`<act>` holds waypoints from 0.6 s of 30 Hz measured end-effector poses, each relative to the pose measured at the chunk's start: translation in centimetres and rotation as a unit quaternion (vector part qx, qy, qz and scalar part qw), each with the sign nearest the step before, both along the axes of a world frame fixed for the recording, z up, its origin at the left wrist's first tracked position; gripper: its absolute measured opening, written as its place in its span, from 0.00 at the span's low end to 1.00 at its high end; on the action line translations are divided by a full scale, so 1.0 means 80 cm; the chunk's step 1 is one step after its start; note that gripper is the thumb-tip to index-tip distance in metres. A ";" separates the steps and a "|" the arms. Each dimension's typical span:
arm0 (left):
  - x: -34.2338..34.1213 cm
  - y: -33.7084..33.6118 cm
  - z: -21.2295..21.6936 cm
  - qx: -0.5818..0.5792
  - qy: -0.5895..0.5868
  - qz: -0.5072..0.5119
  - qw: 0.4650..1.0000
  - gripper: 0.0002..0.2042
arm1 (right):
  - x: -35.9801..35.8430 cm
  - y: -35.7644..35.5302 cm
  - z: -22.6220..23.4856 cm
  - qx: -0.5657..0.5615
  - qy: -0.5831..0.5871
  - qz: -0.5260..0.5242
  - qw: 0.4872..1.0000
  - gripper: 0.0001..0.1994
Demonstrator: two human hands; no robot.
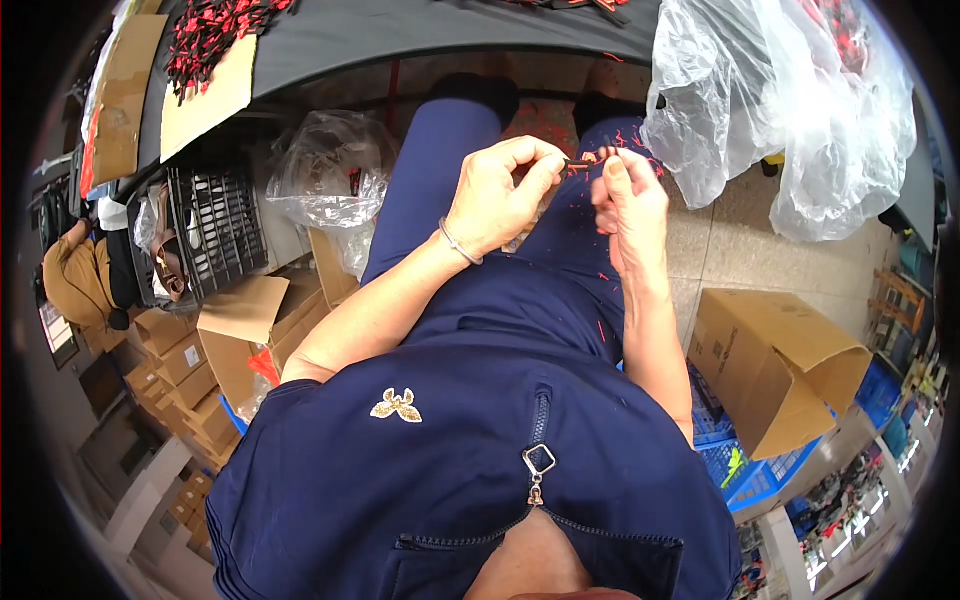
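Over my lap, a small black-and-red strip (pixel 580 163) stretches between my two hands. My left hand (pixel 502 192) pinches its left end between thumb and forefinger. At the other end, the thumb and fingers of my right hand (pixel 632 205) close on it, partly hiding it. What kind of piece it is, I cannot make out. Red thread scraps (pixel 642 148) cling to my dark blue trousers near the right hand. On the table, at the far left, lies a heap of similar black-and-red pieces (pixel 205 45).
The black table (pixel 400 35) spans the far side. Clear plastic bags hang at the right (pixel 745 100) and left (pixel 330 170). A black crate (pixel 215 225) stands left. An open cardboard box (pixel 770 360) sits on a blue crate (pixel 770 480) at my right.
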State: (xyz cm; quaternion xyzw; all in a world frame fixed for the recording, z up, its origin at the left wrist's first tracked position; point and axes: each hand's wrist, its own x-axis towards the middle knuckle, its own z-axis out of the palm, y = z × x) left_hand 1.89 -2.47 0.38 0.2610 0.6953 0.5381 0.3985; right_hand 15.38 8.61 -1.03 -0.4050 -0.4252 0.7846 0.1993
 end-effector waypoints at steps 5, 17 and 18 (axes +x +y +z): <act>-0.003 0.002 -0.009 0.178 0.416 -0.053 0.890 0.05 | -0.017 0.003 -0.005 -0.122 0.073 0.045 0.989 0.11; 0.001 -0.006 -0.007 0.014 -0.305 0.017 0.952 0.10 | -0.018 -0.003 -0.007 0.164 0.051 -0.015 0.985 0.11; 0.000 -0.006 -0.008 0.021 -0.353 0.021 0.935 0.10 | -0.018 -0.005 -0.005 0.164 0.051 -0.017 0.985 0.11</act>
